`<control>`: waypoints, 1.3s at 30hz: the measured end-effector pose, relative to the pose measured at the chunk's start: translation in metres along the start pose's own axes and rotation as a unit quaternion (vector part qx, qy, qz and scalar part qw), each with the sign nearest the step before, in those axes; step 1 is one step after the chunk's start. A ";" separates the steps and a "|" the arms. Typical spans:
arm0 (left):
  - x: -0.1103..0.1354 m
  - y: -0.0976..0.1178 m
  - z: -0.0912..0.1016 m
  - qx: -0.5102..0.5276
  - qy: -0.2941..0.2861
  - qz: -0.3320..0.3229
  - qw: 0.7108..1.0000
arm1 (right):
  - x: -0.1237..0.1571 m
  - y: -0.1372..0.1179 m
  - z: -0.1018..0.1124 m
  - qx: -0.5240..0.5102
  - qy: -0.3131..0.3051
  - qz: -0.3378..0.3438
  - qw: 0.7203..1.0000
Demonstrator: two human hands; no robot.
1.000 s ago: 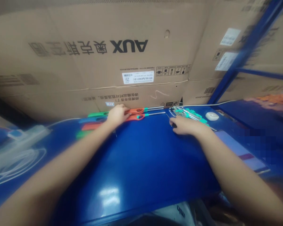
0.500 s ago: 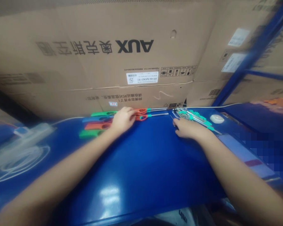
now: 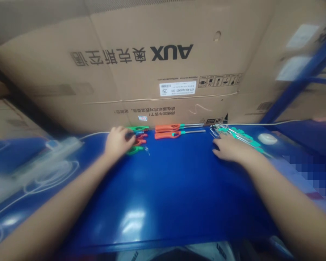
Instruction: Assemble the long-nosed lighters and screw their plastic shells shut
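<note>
My left hand (image 3: 116,142) rests with curled fingers on a small stack of coloured lighter handles (image 3: 137,139), green, red and blue, at the back of the blue table (image 3: 163,188). Whether it grips one I cannot make out. Two orange long-nosed lighters (image 3: 170,131) with teal triggers and metal tubes lie side by side just right of that stack, untouched. My right hand (image 3: 228,148) lies palm down on the table, fingertips at the near edge of a heap of metal tubes with teal fittings (image 3: 235,135).
A big cardboard box marked AUX (image 3: 163,69) stands behind the table like a wall. A white round object (image 3: 266,138) lies at the right. Clear bags and white cord (image 3: 43,166) lie at the left. A blue rack post (image 3: 299,83) rises at right.
My left hand left the two orange lighters and moved left onto the stack of coloured handles. The view has shifted left. My right hand has stayed by the metal tubes.
</note>
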State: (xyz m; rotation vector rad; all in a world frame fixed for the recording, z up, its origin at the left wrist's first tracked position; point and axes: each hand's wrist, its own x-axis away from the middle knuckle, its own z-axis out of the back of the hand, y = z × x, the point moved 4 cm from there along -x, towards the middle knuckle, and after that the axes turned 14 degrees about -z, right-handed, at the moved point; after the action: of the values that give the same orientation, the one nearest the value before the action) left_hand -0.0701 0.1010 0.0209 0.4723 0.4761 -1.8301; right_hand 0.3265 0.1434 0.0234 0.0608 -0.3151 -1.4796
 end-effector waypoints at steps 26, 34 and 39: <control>0.039 0.163 0.025 0.342 -0.132 -0.218 0.904 | 0.087 -0.080 0.014 -0.195 -0.031 0.424 0.884; 0.034 0.137 -0.003 0.388 -0.101 -0.140 0.906 | 0.064 -0.065 0.015 -0.112 0.003 0.338 0.935; 0.032 0.132 -0.013 0.425 -0.080 -0.085 0.897 | 0.063 -0.063 0.020 -0.105 0.047 0.321 0.940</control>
State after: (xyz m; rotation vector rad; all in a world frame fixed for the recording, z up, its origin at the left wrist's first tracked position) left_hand 0.0479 0.0442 -0.0188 0.8703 -0.4542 -2.1753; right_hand 0.2647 0.0784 0.0387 -0.1342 -0.0794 -0.8490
